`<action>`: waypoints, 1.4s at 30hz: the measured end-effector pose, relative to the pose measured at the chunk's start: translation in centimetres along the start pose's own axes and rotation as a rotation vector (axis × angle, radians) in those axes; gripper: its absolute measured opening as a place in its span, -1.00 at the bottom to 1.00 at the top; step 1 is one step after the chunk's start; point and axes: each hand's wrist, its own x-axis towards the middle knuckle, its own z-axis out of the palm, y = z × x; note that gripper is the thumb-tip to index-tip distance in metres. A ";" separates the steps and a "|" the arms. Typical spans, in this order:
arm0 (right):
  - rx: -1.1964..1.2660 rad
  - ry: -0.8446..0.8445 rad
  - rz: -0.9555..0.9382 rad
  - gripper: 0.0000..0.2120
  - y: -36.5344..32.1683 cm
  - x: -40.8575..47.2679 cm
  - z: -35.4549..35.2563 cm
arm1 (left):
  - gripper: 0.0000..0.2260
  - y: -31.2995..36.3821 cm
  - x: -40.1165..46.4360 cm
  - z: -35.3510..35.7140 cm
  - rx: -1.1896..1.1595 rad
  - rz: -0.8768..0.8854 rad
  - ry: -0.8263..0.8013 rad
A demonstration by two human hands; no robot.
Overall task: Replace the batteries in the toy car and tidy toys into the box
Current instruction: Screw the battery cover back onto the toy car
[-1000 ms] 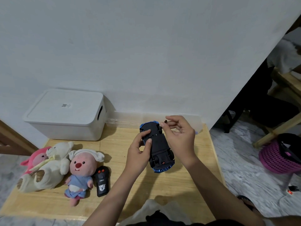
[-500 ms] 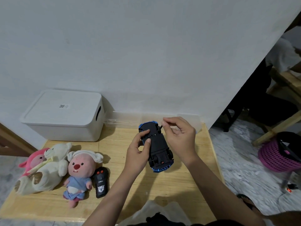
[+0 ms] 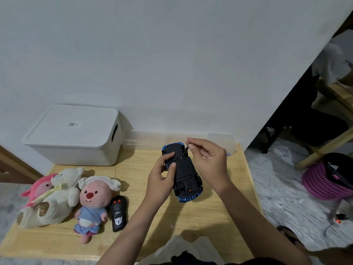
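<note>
While the right hand [image 3: 209, 159] pinches a small dark tool [image 3: 186, 149] between thumb and forefinger at the upturned toy car [image 3: 183, 172], the left hand [image 3: 162, 177] grips the car's side, fingers [image 3: 170, 155] curled on its black underside. The car is held over the wooden tabletop [image 3: 191, 217]; the lidded white box [image 3: 76, 134] sits far left, well apart.

basket [image 3: 322, 180]: purple, on the marble floor [image 3: 282, 188] at 3 o'clock
wall [image 3: 152, 64]: white, at 12 o'clock
</note>
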 end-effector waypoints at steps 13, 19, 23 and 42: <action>-0.024 0.026 -0.019 -0.71 -0.3 -0.3 0.2 | -0.71 0.4 -0.2 -0.1 -0.011 -0.010 0.001; -0.020 0.041 -0.013 -0.77 -0.5 -0.1 0.3 | -0.72 0.4 -0.2 -0.1 -0.012 -0.014 -0.007; -0.112 0.021 -0.115 -0.83 -0.2 -0.3 0.2 | -0.72 0.6 -0.3 0.0 -0.020 -0.014 -0.013; -0.052 0.067 -0.059 -0.84 -0.8 0.0 0.2 | -0.75 1.0 -0.5 -0.1 -0.033 -0.002 -0.015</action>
